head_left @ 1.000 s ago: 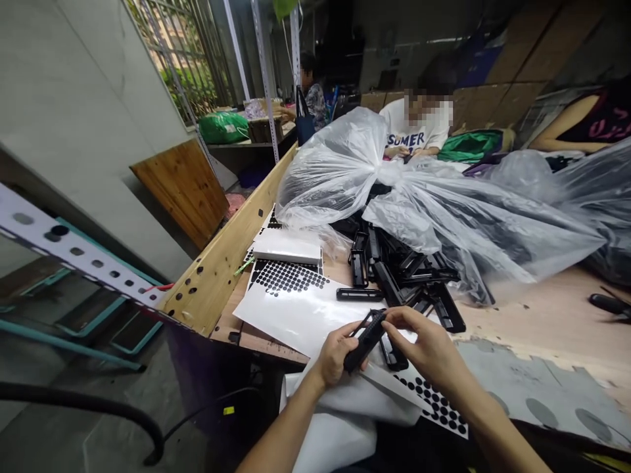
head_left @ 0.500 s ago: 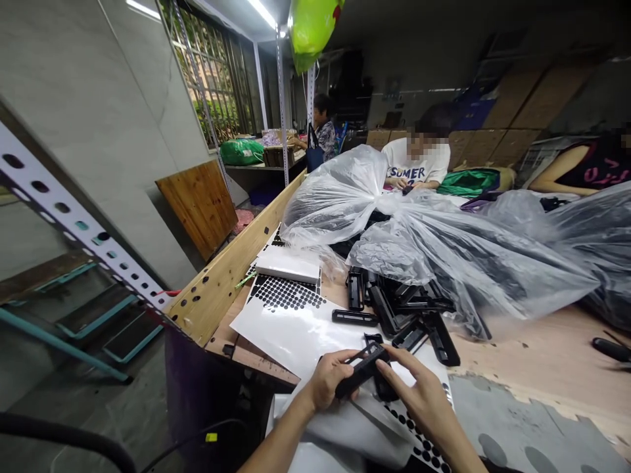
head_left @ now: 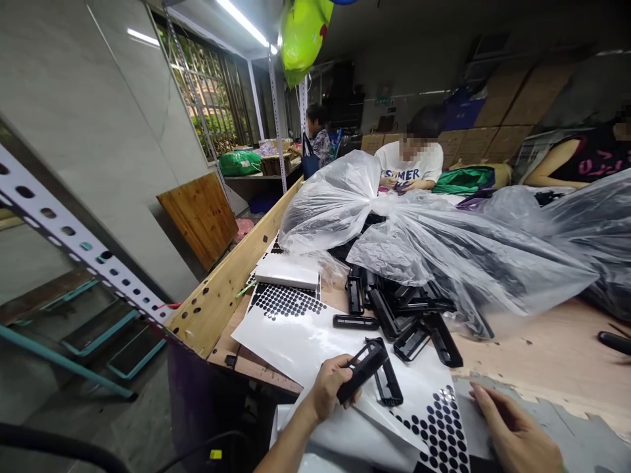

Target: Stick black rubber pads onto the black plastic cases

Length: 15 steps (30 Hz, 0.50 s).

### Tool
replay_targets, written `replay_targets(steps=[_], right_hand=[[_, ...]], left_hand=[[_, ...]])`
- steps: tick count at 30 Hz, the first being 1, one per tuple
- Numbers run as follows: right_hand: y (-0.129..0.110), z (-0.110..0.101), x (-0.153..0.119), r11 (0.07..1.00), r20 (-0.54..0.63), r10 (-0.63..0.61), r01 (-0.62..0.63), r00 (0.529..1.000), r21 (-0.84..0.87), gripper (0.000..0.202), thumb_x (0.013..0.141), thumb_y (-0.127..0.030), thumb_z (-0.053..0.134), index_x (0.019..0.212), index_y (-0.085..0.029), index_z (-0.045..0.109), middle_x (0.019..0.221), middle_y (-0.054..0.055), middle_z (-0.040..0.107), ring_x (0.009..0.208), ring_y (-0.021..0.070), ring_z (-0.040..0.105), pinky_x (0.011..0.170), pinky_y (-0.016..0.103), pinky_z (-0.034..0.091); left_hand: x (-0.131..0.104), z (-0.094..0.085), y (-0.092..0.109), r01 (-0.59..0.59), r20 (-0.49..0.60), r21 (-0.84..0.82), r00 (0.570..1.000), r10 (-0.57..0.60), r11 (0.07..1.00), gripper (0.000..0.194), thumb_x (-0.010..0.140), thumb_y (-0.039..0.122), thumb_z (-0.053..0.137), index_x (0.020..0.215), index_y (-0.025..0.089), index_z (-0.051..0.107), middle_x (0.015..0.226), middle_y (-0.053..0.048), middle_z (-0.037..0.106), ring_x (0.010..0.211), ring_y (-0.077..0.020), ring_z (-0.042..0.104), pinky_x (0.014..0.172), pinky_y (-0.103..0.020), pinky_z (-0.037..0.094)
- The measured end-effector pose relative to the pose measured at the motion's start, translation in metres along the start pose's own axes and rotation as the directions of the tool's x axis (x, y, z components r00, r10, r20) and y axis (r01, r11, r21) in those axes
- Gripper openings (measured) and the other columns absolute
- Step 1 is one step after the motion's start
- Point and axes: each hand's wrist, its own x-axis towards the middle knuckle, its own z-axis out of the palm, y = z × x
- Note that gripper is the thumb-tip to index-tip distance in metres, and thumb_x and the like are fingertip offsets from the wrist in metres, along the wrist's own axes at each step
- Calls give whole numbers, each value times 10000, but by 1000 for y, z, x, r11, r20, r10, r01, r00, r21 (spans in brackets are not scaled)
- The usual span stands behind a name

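Observation:
My left hand (head_left: 331, 389) is closed around one end of a long black plastic frame (head_left: 363, 369) with an open slot, held tilted above the white sheet. Just behind it, a similar black frame (head_left: 389, 384) lies on the sheet. My right hand (head_left: 517, 430) holds nothing that I can see; its fingers are stretched out beside the right edge of a sheet of round black stickers (head_left: 441, 427). Whether its fingertips touch that sheet, I cannot tell.
Several black frames (head_left: 394, 305) are heaped before a large clear plastic bag (head_left: 444, 230). A white block (head_left: 287, 270) rests on more dotted sheets. Along the left runs a wooden board (head_left: 231, 282). Across the table sits a co-worker (head_left: 411, 161); a dark-handled tool (head_left: 614, 341) lies right.
My right hand has let go of the black frame and moved right and down to beside the sticker sheet. My left hand keeps its hold, nearly in place. The view has shifted slightly.

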Motion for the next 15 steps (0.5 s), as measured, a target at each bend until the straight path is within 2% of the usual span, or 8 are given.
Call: replay_targets(steps=[3,6,9,15], right_hand=[[5,2,3,999,-20,-33,33,999,11,550,689,-746,616,889,-271,810,921,80,823,962,422,756,680,469,601],[-3,13,-4,984,-43,-180,179,983,-23,480,727,-685,617,881,-268,798,947,76,818,901,375,767,707,437,603],[-11,23,-11,949,-44,-310,305,950,-82,427,800,-626,565,876,-263,776,1002,84,810,927,347,763,724,413,598],[-13,24,-13,927,-69,-364,354,929,-119,426,831,-601,519,895,-251,753,990,93,804,905,342,765,714,422,603]], left_hand=[[1,0,0,-5,2,18,1000,5,1000,471,816,555,557,979,113,587,536,4,562,389,-91,394,401,-209,268],[0,1,1,-4,-3,28,1000,4,1000,475,825,573,554,968,121,578,539,2,565,389,-90,398,409,-210,274],[0,0,1,-1,-10,32,1000,1,999,475,826,590,557,943,130,571,560,-5,576,403,-88,408,418,-211,286],[1,0,-1,-3,-14,21,1000,3,1000,482,825,601,569,934,131,575,565,-6,581,406,-89,420,417,-210,299]])
